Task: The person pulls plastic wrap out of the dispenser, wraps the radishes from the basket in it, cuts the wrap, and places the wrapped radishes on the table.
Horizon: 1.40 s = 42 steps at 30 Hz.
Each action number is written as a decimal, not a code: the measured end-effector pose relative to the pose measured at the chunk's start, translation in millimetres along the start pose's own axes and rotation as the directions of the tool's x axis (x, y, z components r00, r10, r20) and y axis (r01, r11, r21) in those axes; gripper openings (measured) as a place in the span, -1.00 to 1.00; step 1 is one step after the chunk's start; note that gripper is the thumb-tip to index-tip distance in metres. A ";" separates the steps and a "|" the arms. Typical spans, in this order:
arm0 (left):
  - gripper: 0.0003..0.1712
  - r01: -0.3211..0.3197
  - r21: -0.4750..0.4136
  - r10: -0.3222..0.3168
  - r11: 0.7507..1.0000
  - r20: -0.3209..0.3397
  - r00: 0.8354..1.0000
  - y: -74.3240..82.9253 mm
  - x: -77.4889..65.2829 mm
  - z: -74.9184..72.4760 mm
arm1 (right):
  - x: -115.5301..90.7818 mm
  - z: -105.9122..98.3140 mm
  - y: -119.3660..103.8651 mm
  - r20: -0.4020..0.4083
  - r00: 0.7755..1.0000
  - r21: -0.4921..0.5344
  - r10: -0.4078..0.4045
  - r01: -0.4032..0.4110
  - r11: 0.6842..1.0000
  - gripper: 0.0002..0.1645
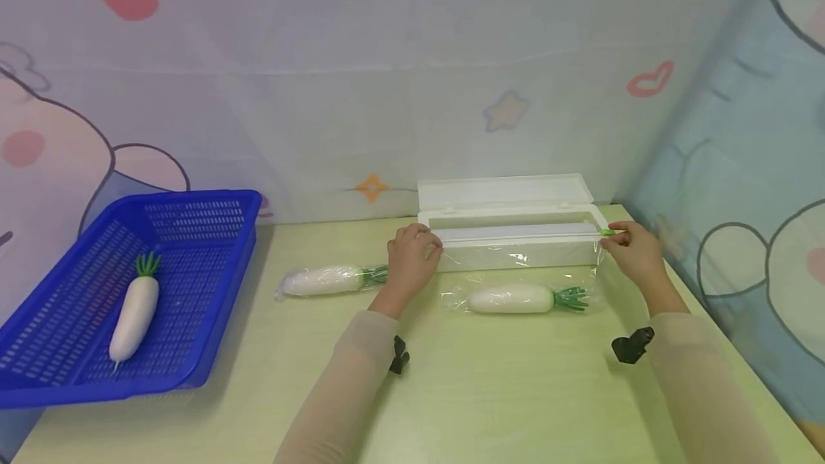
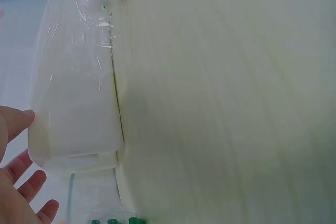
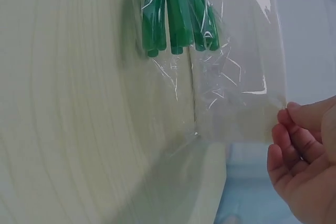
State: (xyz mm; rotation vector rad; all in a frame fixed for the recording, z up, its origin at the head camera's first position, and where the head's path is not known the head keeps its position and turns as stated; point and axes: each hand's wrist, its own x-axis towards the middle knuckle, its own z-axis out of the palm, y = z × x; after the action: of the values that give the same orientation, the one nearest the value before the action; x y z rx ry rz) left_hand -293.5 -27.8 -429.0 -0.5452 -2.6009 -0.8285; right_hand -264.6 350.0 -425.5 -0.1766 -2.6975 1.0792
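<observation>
A white cling film dispenser stands with its lid raised at the back of the table, film hanging down its front. At its right end my right hand pinches a small green slide cutter between thumb and fingers. My left hand is at the other end, thumb touching the edge and its fingers loosely spread beside the box. Before the dispenser lies a white radish with green leaf stubs, under clear film. Another film-wrapped radish lies left of my left hand, its leaf end partly hidden.
A blue plastic basket stands on the left of the table with one unwrapped radish inside. Right behind the dispenser hangs a patterned cloth backdrop, which also runs along the right side.
</observation>
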 end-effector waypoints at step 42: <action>-0.95 -0.014 -0.346 0.087 0.938 0.197 0.977 21.3 -52.8 -34.3 | -72.5 -20.0 18.3 -0.008 0.974 0.081 -0.224 0.224 0.971 -0.64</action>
State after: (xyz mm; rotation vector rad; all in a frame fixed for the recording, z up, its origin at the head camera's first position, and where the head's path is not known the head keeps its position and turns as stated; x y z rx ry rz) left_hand -230.8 -45.7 -416.0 -0.8339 -2.6244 -1.2836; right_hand -188.9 362.3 -436.2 0.1404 -2.5910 1.1156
